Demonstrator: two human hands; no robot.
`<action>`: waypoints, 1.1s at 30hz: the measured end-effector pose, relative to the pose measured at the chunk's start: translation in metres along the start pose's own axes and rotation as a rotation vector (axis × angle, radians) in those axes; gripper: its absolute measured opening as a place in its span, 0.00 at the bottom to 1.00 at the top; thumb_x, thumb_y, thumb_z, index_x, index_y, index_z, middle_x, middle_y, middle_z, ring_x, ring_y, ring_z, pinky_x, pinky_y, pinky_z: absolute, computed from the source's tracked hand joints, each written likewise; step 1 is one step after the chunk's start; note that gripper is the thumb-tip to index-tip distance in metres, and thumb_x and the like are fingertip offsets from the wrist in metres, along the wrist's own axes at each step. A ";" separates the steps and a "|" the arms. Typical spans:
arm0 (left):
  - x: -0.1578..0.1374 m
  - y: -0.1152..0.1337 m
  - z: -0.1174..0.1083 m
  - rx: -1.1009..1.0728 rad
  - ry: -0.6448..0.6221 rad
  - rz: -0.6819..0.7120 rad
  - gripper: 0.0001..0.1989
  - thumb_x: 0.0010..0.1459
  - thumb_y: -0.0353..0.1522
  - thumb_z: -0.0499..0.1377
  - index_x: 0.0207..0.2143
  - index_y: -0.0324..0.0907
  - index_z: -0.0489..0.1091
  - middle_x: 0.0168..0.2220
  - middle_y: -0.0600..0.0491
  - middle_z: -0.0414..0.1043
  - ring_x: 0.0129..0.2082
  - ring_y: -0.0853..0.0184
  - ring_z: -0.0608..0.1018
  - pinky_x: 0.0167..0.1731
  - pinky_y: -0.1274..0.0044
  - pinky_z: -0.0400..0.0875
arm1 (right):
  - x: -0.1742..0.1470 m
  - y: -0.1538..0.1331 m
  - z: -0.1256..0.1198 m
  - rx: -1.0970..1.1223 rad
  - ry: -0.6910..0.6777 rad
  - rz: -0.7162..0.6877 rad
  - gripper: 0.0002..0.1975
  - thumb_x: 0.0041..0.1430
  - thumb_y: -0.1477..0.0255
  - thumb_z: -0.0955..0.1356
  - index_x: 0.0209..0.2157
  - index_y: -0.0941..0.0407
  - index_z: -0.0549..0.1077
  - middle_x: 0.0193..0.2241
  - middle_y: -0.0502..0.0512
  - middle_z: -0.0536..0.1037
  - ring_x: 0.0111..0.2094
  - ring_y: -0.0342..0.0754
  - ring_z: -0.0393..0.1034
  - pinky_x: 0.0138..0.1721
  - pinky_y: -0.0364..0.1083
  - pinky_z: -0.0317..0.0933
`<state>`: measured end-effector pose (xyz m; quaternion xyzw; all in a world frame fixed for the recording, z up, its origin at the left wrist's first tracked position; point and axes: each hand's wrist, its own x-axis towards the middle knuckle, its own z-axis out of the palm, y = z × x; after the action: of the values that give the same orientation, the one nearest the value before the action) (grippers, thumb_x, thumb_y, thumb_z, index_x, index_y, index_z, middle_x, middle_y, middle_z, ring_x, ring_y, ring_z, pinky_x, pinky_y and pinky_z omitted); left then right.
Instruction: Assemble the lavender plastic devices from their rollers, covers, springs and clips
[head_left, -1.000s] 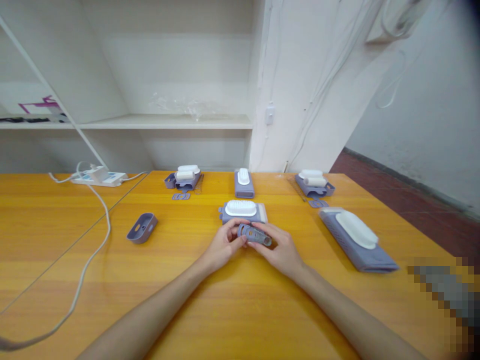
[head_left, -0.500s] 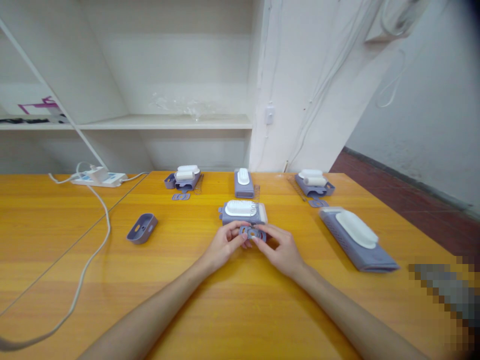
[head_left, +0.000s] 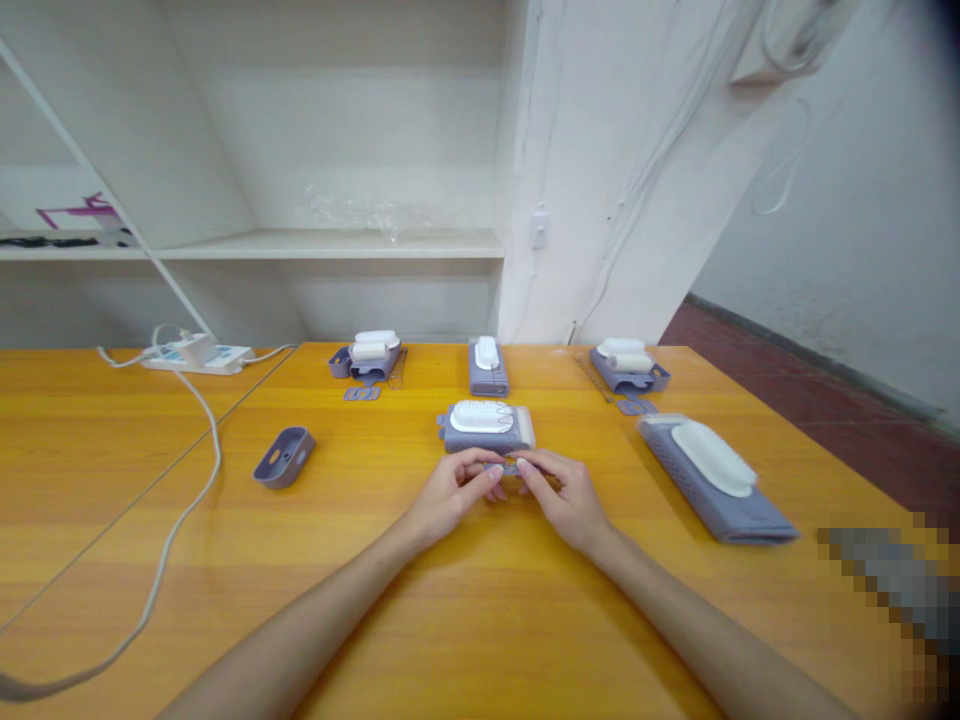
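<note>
Tabletop (head_left: 360,620), purple-grey case (head_left: 469,441), two hands, one small plate (head_left: 511,468).
Just on the near side of the case, the left hand (head_left: 448,497) and right hand (head_left: 568,500) pinch the plate's opposite ends, thumbs against fingers; it lies between their fingertips, tilted nearly edge-on and mostly hidden. A thin wire spring (head_left: 505,416) shows against the case's white pad (head_left: 476,415). Any lettering on the plate is too small to read.

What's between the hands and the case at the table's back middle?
Another purple-gray case, turned crosswise, with a white oval pad on top; a thin wire coil shows against the pad. Head view.
</note>
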<state>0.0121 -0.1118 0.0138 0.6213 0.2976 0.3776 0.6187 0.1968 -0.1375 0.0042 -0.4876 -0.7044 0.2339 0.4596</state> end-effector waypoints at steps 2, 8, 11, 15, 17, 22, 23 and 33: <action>0.000 0.000 0.000 -0.006 0.011 -0.002 0.20 0.54 0.41 0.59 0.43 0.35 0.69 0.29 0.49 0.75 0.29 0.67 0.76 0.34 0.77 0.69 | 0.000 0.001 0.001 0.014 0.021 0.010 0.11 0.58 0.66 0.65 0.40 0.56 0.74 0.36 0.56 0.78 0.36 0.48 0.72 0.38 0.46 0.66; 0.002 -0.003 -0.001 -0.096 0.081 -0.021 0.20 0.53 0.41 0.60 0.44 0.36 0.69 0.41 0.45 0.75 0.39 0.64 0.76 0.44 0.73 0.67 | -0.003 0.003 0.006 0.138 0.069 0.021 0.15 0.53 0.68 0.69 0.42 0.55 0.64 0.32 0.53 0.76 0.31 0.45 0.72 0.34 0.44 0.66; 0.002 -0.005 -0.002 -0.095 0.090 -0.022 0.20 0.52 0.40 0.61 0.43 0.35 0.69 0.41 0.45 0.75 0.40 0.64 0.76 0.45 0.74 0.66 | -0.003 0.003 0.007 0.087 0.069 0.009 0.10 0.53 0.68 0.69 0.36 0.55 0.66 0.29 0.51 0.74 0.30 0.44 0.71 0.34 0.44 0.65; 0.001 -0.004 -0.002 -0.099 0.073 -0.015 0.19 0.52 0.38 0.62 0.44 0.36 0.67 0.38 0.46 0.75 0.40 0.65 0.76 0.43 0.76 0.66 | -0.003 0.003 0.007 0.097 0.067 -0.008 0.10 0.54 0.69 0.68 0.38 0.55 0.68 0.31 0.52 0.74 0.31 0.45 0.70 0.35 0.44 0.65; 0.001 -0.004 -0.001 -0.115 0.063 -0.020 0.19 0.52 0.38 0.62 0.43 0.37 0.66 0.35 0.48 0.75 0.39 0.65 0.76 0.42 0.76 0.66 | -0.002 0.002 0.007 0.132 0.058 -0.005 0.11 0.54 0.69 0.68 0.39 0.55 0.68 0.33 0.54 0.74 0.33 0.45 0.70 0.37 0.45 0.66; 0.002 -0.007 -0.001 -0.123 0.067 -0.040 0.19 0.50 0.37 0.64 0.41 0.39 0.64 0.33 0.51 0.75 0.35 0.67 0.76 0.38 0.78 0.66 | 0.000 0.004 0.005 0.224 0.059 0.019 0.10 0.54 0.69 0.68 0.38 0.56 0.71 0.37 0.56 0.74 0.37 0.47 0.70 0.39 0.46 0.66; 0.003 -0.007 -0.001 -0.123 0.065 -0.044 0.19 0.50 0.37 0.64 0.41 0.39 0.63 0.33 0.51 0.75 0.34 0.68 0.76 0.36 0.78 0.66 | 0.000 0.005 0.004 0.253 0.056 0.040 0.10 0.54 0.68 0.68 0.38 0.56 0.72 0.37 0.57 0.74 0.37 0.47 0.70 0.39 0.46 0.66; 0.002 -0.010 0.005 -0.042 0.081 -0.014 0.19 0.49 0.34 0.65 0.39 0.40 0.60 0.36 0.49 0.76 0.35 0.67 0.76 0.37 0.76 0.67 | 0.002 -0.002 0.007 0.566 -0.021 0.227 0.14 0.51 0.68 0.70 0.40 0.56 0.70 0.36 0.55 0.77 0.33 0.45 0.72 0.37 0.45 0.66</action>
<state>0.0180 -0.1125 0.0045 0.5902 0.3186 0.4043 0.6218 0.1897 -0.1357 0.0039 -0.4134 -0.5569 0.4757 0.5410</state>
